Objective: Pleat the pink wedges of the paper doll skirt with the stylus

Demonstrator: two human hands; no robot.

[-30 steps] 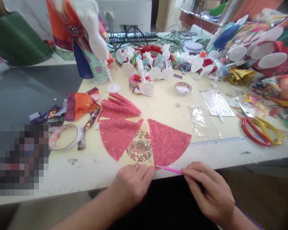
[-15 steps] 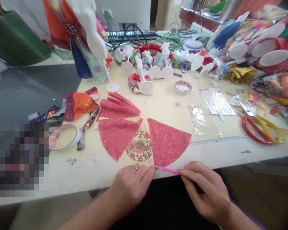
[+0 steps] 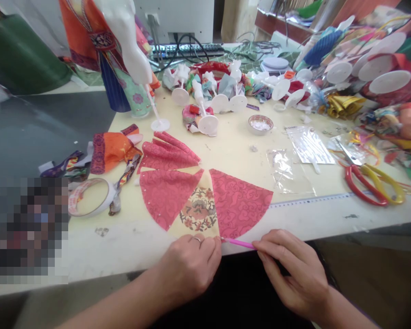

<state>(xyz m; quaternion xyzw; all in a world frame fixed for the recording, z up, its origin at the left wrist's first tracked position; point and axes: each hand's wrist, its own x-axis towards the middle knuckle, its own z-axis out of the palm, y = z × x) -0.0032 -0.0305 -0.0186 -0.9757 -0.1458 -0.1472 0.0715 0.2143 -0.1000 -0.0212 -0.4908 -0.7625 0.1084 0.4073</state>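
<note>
A fan-shaped fabric piece lies near the table's front edge, with a red patterned panel (image 3: 241, 203) on the right, a cream floral panel (image 3: 198, 210) in the middle and a red panel (image 3: 167, 194) on the left. My left hand (image 3: 192, 262), a ring on one finger, pinches the fabric's lower edge where the cream and right red panels meet. Between the fingers of my right hand (image 3: 291, 269) is a thin pink tool (image 3: 240, 243); its tip touches the fabric edge beside my left fingertips. Folded red fabric (image 3: 167, 153) lies behind the left panel.
Tape roll (image 3: 89, 197) and orange cloth (image 3: 109, 153) lie left. Red-handled scissors (image 3: 365, 185), a ruler (image 3: 308, 201) and plastic bags (image 3: 310, 145) are at right. Behind are a small bowl (image 3: 260, 124), white stands (image 3: 208, 124) and a dressed mannequin (image 3: 137, 50).
My left hand has shifted slightly, its fingers curled a little more at the fabric edge. The pink tool stays at almost the same spot.
</note>
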